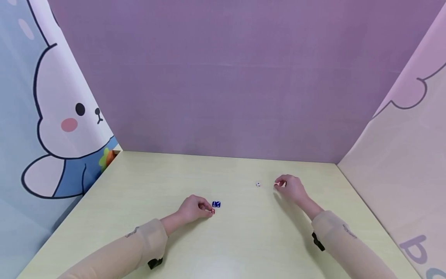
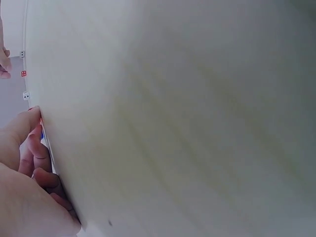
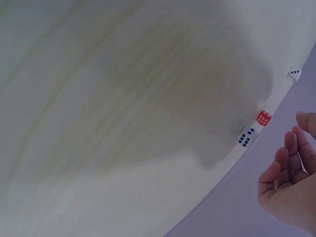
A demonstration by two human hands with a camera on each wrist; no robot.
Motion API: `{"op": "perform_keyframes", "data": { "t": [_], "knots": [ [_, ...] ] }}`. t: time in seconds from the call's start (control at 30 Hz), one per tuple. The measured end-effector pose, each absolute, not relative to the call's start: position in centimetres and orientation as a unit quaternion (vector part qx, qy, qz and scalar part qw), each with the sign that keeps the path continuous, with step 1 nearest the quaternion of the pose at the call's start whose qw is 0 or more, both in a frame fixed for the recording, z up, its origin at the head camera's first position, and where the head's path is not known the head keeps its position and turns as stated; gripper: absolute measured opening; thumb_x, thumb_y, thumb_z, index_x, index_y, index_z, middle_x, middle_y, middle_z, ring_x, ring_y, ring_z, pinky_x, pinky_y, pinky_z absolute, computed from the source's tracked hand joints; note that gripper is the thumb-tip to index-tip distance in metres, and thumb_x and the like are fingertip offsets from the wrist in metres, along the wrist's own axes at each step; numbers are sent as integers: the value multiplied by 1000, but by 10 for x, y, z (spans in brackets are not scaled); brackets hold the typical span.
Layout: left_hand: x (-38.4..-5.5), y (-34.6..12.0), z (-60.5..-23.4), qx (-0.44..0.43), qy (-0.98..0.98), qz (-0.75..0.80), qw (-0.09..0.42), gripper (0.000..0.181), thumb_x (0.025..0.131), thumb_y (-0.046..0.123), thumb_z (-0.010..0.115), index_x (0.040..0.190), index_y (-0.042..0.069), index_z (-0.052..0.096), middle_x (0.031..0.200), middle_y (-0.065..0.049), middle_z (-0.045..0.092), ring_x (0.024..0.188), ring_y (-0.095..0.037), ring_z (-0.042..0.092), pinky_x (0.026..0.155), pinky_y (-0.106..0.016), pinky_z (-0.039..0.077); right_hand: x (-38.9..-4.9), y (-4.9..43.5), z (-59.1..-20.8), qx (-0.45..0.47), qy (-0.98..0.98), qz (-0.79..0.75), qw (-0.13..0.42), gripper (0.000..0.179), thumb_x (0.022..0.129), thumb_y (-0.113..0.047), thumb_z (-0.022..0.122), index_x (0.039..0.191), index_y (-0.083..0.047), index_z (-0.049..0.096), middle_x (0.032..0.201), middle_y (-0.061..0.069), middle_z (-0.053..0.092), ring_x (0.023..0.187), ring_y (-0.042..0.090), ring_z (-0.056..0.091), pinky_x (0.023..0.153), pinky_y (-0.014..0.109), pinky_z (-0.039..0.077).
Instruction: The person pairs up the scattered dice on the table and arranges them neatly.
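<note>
My left hand (image 1: pixel 195 208) pinches a small red die (image 1: pixel 213 211) between thumb and forefinger, low over the table. Directly behind that die, two dark blue dice (image 1: pixel 216 204) lie side by side. In the left wrist view the left hand (image 2: pixel 27 158) largely hides these dice. My right hand (image 1: pixel 290 188) hovers farther back, fingers loosely bent, with a gap between thumb and fingers in the right wrist view. Near its fingertips are a red die (image 3: pixel 263 118) and a white die with blue pips (image 3: pixel 247 137). Another white die (image 3: pixel 295 73) lies apart.
The pale wood-look table (image 1: pixel 244 240) ends at a purple backdrop (image 1: pixel 226 77). A printed cartoon-rabbit sheet (image 1: pixel 66 97) hangs on the left, and a pale printed sheet (image 1: pixel 400 155) on the right.
</note>
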State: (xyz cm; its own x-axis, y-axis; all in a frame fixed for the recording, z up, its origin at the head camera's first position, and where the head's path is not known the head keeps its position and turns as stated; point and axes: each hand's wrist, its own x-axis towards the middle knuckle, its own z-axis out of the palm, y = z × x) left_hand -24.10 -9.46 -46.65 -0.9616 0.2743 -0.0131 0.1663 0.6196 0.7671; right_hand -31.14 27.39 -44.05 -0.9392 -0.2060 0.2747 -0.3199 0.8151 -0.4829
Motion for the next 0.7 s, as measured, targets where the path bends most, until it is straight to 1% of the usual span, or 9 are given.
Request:
{"op": "perform_keyframes", "data": {
  "t": [0.23, 0.37, 0.5, 0.7],
  "knots": [
    [-241, -95, -468, 122, 896, 422, 67, 13, 72, 16, 81, 81, 14, 72, 69, 4, 57, 64, -11, 47, 59, -23, 38, -318, 279, -443, 105, -957, 261, 72, 21, 82, -13, 71, 97, 0, 69, 83, 9, 65, 68, 16, 52, 59, 27, 40],
    [-241, -95, -468, 123, 895, 423, 69, 13, 72, 16, 81, 81, 15, 72, 69, 5, 58, 65, -11, 48, 60, -23, 38, -321, 281, -446, 89, -963, 250, 53, 22, 82, -16, 71, 97, 0, 69, 83, 9, 65, 71, 18, 55, 62, 29, 44],
    [-241, -95, -467, 121, 896, 421, 70, 14, 72, 16, 81, 81, 14, 72, 70, 5, 58, 65, -11, 48, 60, -23, 39, -325, 281, -450, 74, -966, 246, 43, 20, 81, -16, 72, 95, -2, 70, 84, 8, 67, 75, 20, 58, 66, 32, 46],
    [-240, -94, -465, 119, 897, 421, 69, 13, 72, 15, 81, 82, 13, 72, 69, 4, 58, 65, -11, 48, 60, -23, 38, -331, 278, -453, 69, -966, 246, 38, 14, 81, -15, 72, 90, -4, 71, 82, 6, 68, 74, 19, 58, 66, 30, 45]
  ]
}}
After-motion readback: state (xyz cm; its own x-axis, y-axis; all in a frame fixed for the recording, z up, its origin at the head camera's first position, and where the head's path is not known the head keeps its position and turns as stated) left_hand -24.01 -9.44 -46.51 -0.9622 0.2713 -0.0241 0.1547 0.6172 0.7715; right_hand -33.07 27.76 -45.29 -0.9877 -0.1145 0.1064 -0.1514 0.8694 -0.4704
